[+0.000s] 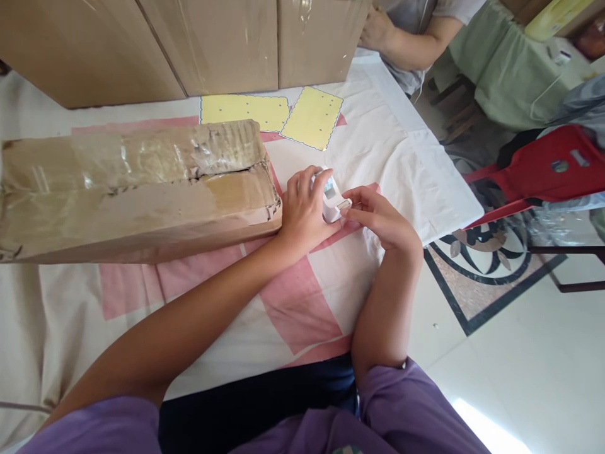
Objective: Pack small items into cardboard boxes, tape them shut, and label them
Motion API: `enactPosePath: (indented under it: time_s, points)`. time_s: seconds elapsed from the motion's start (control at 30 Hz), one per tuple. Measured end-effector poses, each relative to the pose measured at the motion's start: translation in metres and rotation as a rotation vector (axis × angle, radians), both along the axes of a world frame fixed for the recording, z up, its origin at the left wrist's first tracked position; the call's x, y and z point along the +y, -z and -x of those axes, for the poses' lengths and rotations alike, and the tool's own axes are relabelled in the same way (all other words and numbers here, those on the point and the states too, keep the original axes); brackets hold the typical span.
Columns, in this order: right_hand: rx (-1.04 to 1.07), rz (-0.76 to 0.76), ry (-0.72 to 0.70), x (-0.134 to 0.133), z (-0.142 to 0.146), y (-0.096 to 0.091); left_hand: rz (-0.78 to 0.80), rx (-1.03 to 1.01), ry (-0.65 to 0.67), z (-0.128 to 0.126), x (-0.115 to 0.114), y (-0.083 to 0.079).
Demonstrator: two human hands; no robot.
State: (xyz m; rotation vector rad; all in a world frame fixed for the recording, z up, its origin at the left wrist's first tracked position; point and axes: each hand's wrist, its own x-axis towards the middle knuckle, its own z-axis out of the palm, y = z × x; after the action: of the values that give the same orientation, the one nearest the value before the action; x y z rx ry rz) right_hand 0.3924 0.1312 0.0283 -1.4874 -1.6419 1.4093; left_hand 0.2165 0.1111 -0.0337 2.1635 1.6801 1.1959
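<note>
My left hand [306,211] is wrapped round a small white plastic object [331,197], shaped like a tape dispenser with a bluish label inside. It is held just above the cloth-covered table. The thumb and fingers of my right hand [373,214] pinch at its near right end, where a small tan patch shows. Whether a strip of tape lies between those fingertips is too small to tell. Close to my left wrist is the end of a long taped cardboard box [142,189].
Large cardboard boxes [227,44] stand along the table's far side. Two yellow scallop-edged cards [312,116] lie before them on the white and pink cloth [302,302]. Another person's arm [416,47] is at the far right corner. A red chair [558,167] stands beyond the table's right edge.
</note>
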Motion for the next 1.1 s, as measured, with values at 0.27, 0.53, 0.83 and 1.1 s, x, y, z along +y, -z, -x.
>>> enactPosePath:
  time_s: [0.27, 0.53, 0.83, 1.1]
  points:
    - [-0.1, -0.006, 0.089, -0.002, 0.013, -0.003, 0.031, -0.017, 0.016, 0.0, -0.001, -0.002]
    - [-0.111, 0.024, 0.101, -0.002, 0.014, -0.002, 0.031, -0.022, 0.02, 0.0, -0.001, -0.001]
    - [-0.194, 0.085, 0.21, -0.006, 0.021, 0.0, 0.07, -0.028, 0.027, -0.001, -0.003, -0.006]
    - [-0.196, 0.115, 0.226, -0.006, 0.024, 0.0, 0.065, -0.03, 0.028, -0.001, -0.003, -0.007]
